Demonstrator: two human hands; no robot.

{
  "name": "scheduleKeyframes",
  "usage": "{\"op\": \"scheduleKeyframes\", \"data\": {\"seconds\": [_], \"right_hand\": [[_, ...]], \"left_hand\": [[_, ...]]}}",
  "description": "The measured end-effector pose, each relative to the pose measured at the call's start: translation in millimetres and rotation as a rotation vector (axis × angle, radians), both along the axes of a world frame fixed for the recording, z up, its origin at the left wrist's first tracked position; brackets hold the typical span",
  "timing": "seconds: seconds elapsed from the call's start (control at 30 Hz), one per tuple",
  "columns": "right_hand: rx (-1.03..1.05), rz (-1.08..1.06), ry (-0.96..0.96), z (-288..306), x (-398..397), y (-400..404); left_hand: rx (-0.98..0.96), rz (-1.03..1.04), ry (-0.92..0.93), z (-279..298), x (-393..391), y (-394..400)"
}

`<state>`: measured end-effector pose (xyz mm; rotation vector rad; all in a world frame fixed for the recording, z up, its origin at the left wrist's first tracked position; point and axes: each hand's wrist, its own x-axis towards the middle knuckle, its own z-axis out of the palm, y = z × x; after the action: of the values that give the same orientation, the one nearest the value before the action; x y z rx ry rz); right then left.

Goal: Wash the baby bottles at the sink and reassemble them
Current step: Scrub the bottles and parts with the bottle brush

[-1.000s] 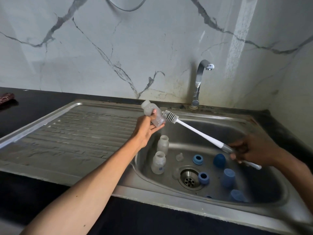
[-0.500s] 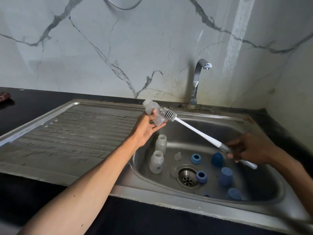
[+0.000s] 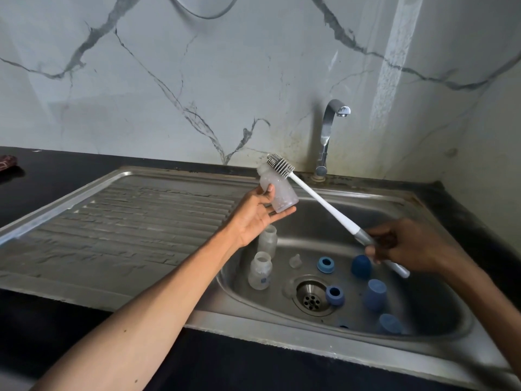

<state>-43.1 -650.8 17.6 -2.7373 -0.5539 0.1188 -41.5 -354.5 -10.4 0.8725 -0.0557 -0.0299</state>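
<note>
My left hand (image 3: 255, 215) holds a clear baby bottle (image 3: 277, 190) tilted above the sink's left rim, neck pointing up and away. My right hand (image 3: 403, 245) grips the handle of a white bottle brush (image 3: 324, 204); its bristle head (image 3: 280, 165) lies against the bottle's neck on the outside. Down in the steel sink basin (image 3: 423, 311) stand two more clear bottles (image 3: 260, 275) (image 3: 267, 240), a clear teat (image 3: 295, 261), blue screw rings (image 3: 325, 264) (image 3: 334, 295) and blue caps (image 3: 361, 266) (image 3: 374, 294) (image 3: 390, 323).
A chrome tap (image 3: 328, 136) rises behind the basin, with no water running. The ribbed steel draining board (image 3: 127, 230) stretches left. Black counter (image 3: 42, 176) surrounds the sink, with a dark red object (image 3: 8, 162) at its far left. A marbled wall stands behind.
The brush head has moved from the bottle's base end up to its neck. My left hand has turned the bottle more upright.
</note>
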Motion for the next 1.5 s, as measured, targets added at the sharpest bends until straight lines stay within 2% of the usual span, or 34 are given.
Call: {"op": "scheduleKeyframes", "data": {"seconds": [0.2, 0.43, 0.77, 0.93, 1.0, 1.13, 1.33, 1.5], "right_hand": [[-0.155, 0.051, 0.115, 2, 7, -21], [-0.01, 0.018, 0.006, 2, 0, -4], [-0.111, 0.09, 0.297, 5, 1, -21], [-0.06, 0.1, 0.386, 4, 1, -23], [-0.068, 0.102, 0.387, 5, 1, -25], [-0.109, 0.119, 0.339, 3, -1, -18], [-0.018, 0.097, 0.214, -4, -1, -3], [-0.018, 0.109, 0.267, -3, -2, -2]], "left_hand": [[-0.056, 0.101, 0.0, -2, 4, 19], [0.109, -0.084, 0.013, -6, -1, -3], [-0.015, 0.031, 0.01, -5, 2, 14], [-0.061, 0.082, 0.03, -2, 3, 12], [-0.047, 0.096, 0.016, 2, 1, 15], [0.099, 0.079, 0.018, 0, -2, 11], [0.023, 0.052, 0.009, -5, 0, 8], [0.0, 0.14, -0.01, -2, 3, 16]]}}
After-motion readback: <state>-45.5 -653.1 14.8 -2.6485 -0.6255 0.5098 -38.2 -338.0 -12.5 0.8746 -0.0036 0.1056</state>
